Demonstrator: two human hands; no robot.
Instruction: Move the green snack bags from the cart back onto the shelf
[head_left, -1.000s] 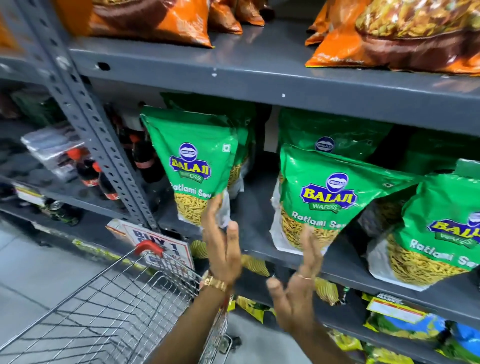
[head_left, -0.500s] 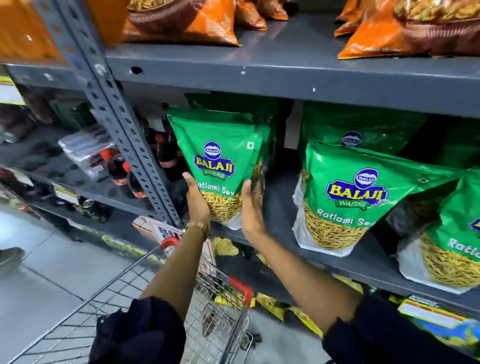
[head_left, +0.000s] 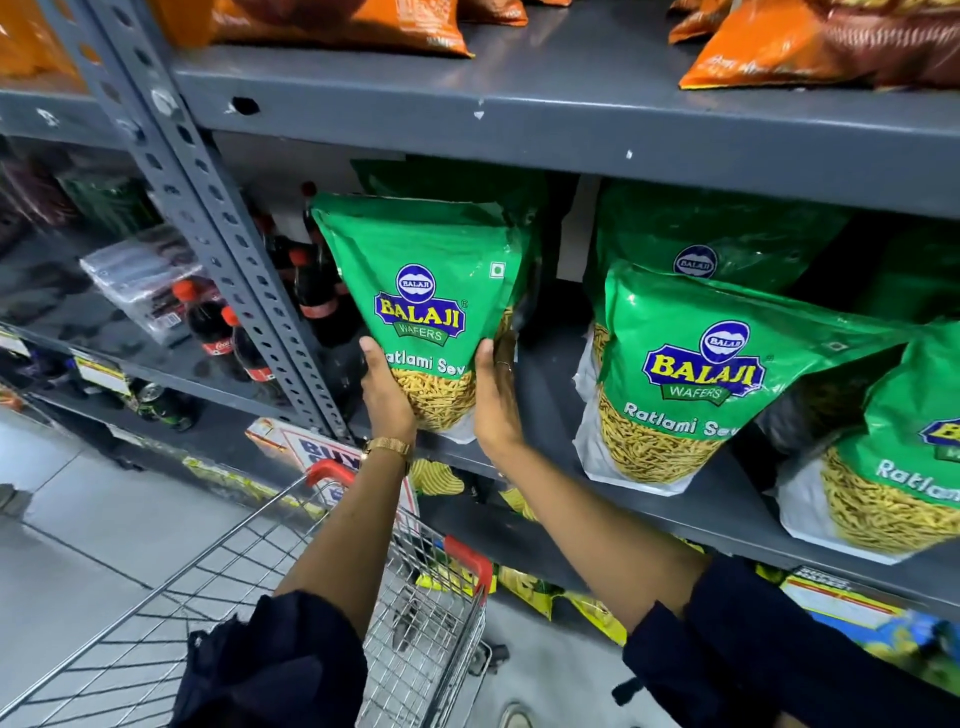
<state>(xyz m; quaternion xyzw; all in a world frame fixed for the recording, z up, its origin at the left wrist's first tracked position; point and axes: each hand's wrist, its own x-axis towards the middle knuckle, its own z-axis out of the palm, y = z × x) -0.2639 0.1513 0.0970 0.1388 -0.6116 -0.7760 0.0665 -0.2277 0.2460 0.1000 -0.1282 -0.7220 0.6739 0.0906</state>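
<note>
Since the earlier frame both hands have closed in a bit higher on the leftmost green bag, and the bag now sits further in on the shelf, more upright.

Head view: left hand presses the bag's lower left side, right hand presses the lower right side. Green snack bag is clamped between the two palms, with its clear bottom part sitting between the hands and its green top rising toward 12 o'clock above them. Fingers point up along the bag's edges; a thumb shows on each side of the front. The bag's base rests at the front lip of the grey shelf, at the left end next to the perforated upright post.

Count: green bags in view, about five. One is in the hands, one dark one sits right behind it, two are stacked front-to-back at 3 o'clock, and one is partly cut off at the right edge. A further one may sit in the shadow behind; cannot tell.

Orange bags on the shelf above, at 12 o'clock: at least three, all cut off by the frame.

Cola bottles at 9 o'clock beyond the post: several, exact number unclear.

One wire cart at 6 o'clock under the arms, with red corner caps; no green bags are seen in its visible part.
</note>
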